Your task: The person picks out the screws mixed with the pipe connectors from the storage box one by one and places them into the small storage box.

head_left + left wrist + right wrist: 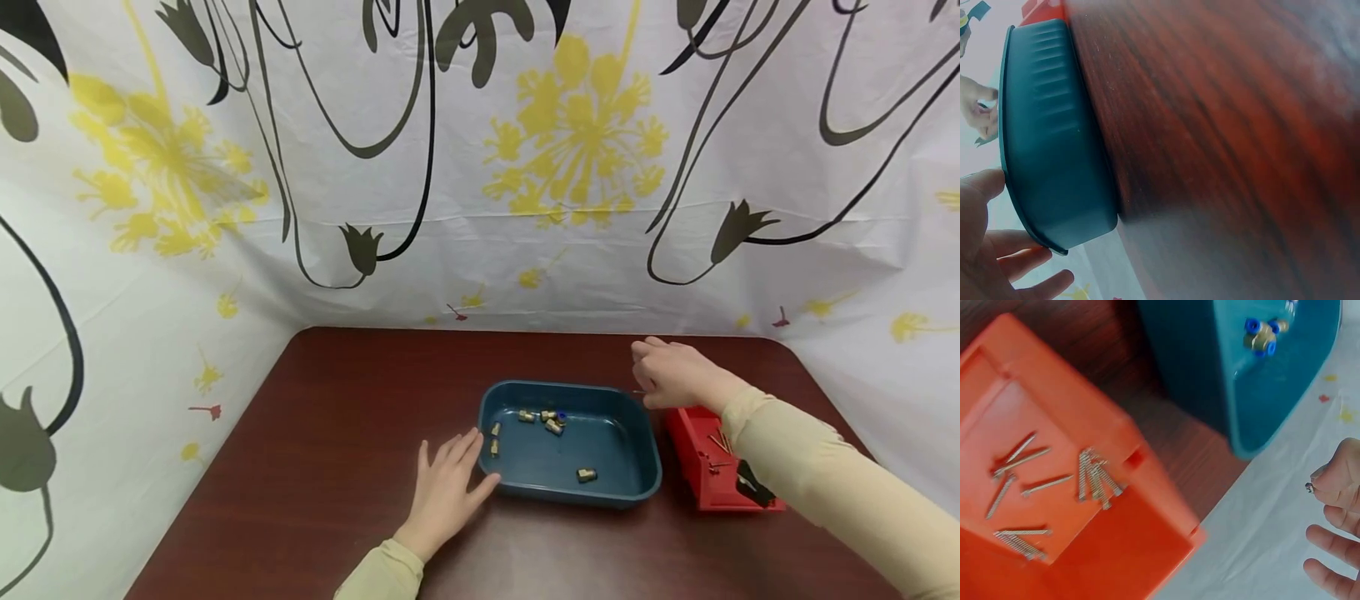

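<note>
A blue tray (572,501) sits mid-table with several brass fittings (552,422) inside; two blue-capped ones (1261,336) show in the right wrist view. My left hand (447,486) lies flat on the table with straight fingers, the thumb (985,182) against the tray's left rim (1029,125). My right hand (672,375) hovers over the tray's far right corner. Its thumb and forefinger pinch a small screw (1309,486). Beneath the right forearm stands a red tray (696,471) holding several loose screws (1094,476).
The dark wooden table (337,433) is walled on three sides by a white curtain (480,167) printed with yellow and black flowers. The red tray (1085,556) stands right beside the blue tray (1272,406).
</note>
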Demonstrator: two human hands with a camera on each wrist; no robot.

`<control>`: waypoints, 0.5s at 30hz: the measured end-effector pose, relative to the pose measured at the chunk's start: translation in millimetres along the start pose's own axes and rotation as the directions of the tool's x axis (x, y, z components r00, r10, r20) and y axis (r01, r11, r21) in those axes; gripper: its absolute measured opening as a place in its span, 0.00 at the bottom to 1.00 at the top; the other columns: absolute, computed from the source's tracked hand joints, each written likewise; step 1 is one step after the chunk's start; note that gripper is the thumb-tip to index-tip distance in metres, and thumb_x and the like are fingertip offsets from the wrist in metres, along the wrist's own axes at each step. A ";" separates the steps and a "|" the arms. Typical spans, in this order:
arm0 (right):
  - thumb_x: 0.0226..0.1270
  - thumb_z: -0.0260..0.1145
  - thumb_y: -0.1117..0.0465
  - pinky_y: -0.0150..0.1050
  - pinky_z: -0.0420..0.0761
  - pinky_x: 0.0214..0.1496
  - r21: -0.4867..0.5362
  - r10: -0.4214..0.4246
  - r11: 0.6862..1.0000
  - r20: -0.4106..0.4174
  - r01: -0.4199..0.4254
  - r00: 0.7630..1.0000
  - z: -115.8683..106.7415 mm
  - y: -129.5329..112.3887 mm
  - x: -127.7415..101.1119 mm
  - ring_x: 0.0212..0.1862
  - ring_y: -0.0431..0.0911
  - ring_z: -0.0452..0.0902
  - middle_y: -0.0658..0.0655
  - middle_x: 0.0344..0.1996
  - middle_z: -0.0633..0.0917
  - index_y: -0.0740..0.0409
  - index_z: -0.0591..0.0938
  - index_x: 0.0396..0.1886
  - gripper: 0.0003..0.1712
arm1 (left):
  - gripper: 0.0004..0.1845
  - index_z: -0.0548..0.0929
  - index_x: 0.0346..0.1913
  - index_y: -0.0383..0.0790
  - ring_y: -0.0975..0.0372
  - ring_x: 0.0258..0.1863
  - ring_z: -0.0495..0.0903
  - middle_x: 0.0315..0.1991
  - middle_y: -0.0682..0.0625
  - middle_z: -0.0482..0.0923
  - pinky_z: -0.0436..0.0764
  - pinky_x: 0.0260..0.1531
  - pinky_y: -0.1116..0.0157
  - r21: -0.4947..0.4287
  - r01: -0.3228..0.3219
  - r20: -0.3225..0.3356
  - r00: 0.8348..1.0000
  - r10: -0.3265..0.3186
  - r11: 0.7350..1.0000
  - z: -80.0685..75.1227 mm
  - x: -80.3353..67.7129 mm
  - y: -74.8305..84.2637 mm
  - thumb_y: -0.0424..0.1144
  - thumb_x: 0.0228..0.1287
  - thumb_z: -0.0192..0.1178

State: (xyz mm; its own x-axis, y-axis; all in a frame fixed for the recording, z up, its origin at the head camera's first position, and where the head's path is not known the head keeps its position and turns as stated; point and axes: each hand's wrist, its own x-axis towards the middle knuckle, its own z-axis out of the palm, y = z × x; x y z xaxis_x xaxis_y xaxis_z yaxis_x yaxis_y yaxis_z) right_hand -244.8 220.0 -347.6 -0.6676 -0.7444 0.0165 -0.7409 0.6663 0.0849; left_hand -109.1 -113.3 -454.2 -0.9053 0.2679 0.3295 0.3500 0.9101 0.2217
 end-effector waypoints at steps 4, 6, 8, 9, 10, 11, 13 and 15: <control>0.39 0.69 0.61 0.33 0.63 0.20 0.008 0.047 0.999 -0.003 -0.047 0.999 -1.8 10.2 -16.6 0.31 0.44 0.62 0.46 0.24 0.67 0.44 0.68 0.07 0.17 | 0.32 0.71 0.58 0.41 0.55 0.54 0.67 0.58 0.49 0.67 0.53 0.50 0.39 0.005 0.001 0.001 1.000 -0.001 1.000 -0.1 0.3 -0.2 0.59 0.56 0.52; 0.39 0.69 0.60 0.33 0.63 0.20 0.009 0.068 0.998 -0.010 -0.068 0.998 -1.7 14.9 -24.9 0.31 0.44 0.62 0.46 0.24 0.66 0.44 0.68 0.08 0.17 | 0.32 0.72 0.58 0.41 0.55 0.54 0.67 0.57 0.49 0.67 0.53 0.50 0.39 -0.001 0.002 -0.003 1.000 -0.002 1.000 0.3 0.4 -0.4 0.58 0.56 0.53; 0.39 0.69 0.61 0.33 0.62 0.20 0.010 0.084 0.996 -0.012 -0.084 0.996 -0.9 19.5 -33.0 0.30 0.44 0.62 0.46 0.23 0.65 0.44 0.68 0.08 0.17 | 0.32 0.72 0.58 0.41 0.55 0.54 0.67 0.57 0.49 0.67 0.53 0.50 0.39 -0.005 0.004 -0.004 1.000 -0.004 1.000 0.3 0.3 -0.4 0.58 0.56 0.54; 0.39 0.69 0.61 0.33 0.62 0.19 0.013 0.093 0.996 -0.014 -0.093 0.996 -0.4 21.7 -37.0 0.29 0.44 0.61 0.46 0.23 0.65 0.44 0.68 0.08 0.17 | 0.32 0.72 0.58 0.40 0.55 0.54 0.67 0.57 0.49 0.67 0.52 0.50 0.39 -0.006 0.003 -0.006 1.000 -0.004 1.000 0.3 0.2 -0.4 0.58 0.56 0.54; 0.39 0.69 0.61 0.33 0.62 0.19 0.018 0.098 0.995 -0.014 -0.098 0.995 0.6 23.9 -40.6 0.29 0.44 0.61 0.46 0.22 0.65 0.44 0.68 0.08 0.17 | 0.32 0.72 0.58 0.41 0.56 0.54 0.66 0.58 0.49 0.67 0.52 0.50 0.39 -0.006 0.005 -0.004 1.000 -0.005 1.000 0.5 0.0 -0.2 0.58 0.56 0.54; 0.39 0.69 0.62 0.34 0.61 0.19 0.021 0.108 0.994 -0.011 -0.108 0.994 1.4 25.9 -44.2 0.28 0.44 0.61 0.46 0.22 0.64 0.45 0.68 0.08 0.17 | 0.32 0.71 0.58 0.41 0.56 0.54 0.66 0.58 0.49 0.67 0.52 0.51 0.40 -0.006 0.006 -0.001 1.000 -0.006 1.000 0.1 -0.1 -0.1 0.58 0.56 0.53; 0.39 0.68 0.62 0.34 0.61 0.18 0.028 0.127 0.991 0.005 -0.127 0.992 3.5 29.9 -50.8 0.28 0.44 0.60 0.46 0.22 0.64 0.45 0.68 0.08 0.16 | 0.32 0.71 0.59 0.41 0.56 0.54 0.66 0.58 0.50 0.67 0.51 0.51 0.40 -0.001 0.007 0.005 1.000 -0.007 1.000 -0.4 -0.4 0.0 0.59 0.56 0.52; 0.39 0.68 0.62 0.34 0.61 0.18 0.038 0.143 0.989 0.017 -0.143 0.990 5.9 32.8 -57.0 0.28 0.44 0.60 0.46 0.22 0.64 0.45 0.69 0.08 0.16 | 0.32 0.71 0.59 0.41 0.56 0.54 0.66 0.58 0.50 0.67 0.52 0.51 0.40 0.003 0.004 0.007 1.000 -0.004 1.000 -0.8 -0.5 -0.2 0.59 0.57 0.52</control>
State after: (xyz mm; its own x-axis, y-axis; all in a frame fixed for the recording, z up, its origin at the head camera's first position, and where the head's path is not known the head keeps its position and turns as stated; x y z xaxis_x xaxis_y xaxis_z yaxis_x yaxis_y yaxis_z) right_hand -231.4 284.5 -351.6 -0.7675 -0.6410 0.0112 -0.6400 0.7671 0.0440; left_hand -108.5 -113.8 -453.6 -0.9084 0.2663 0.3222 0.3455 0.9122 0.2201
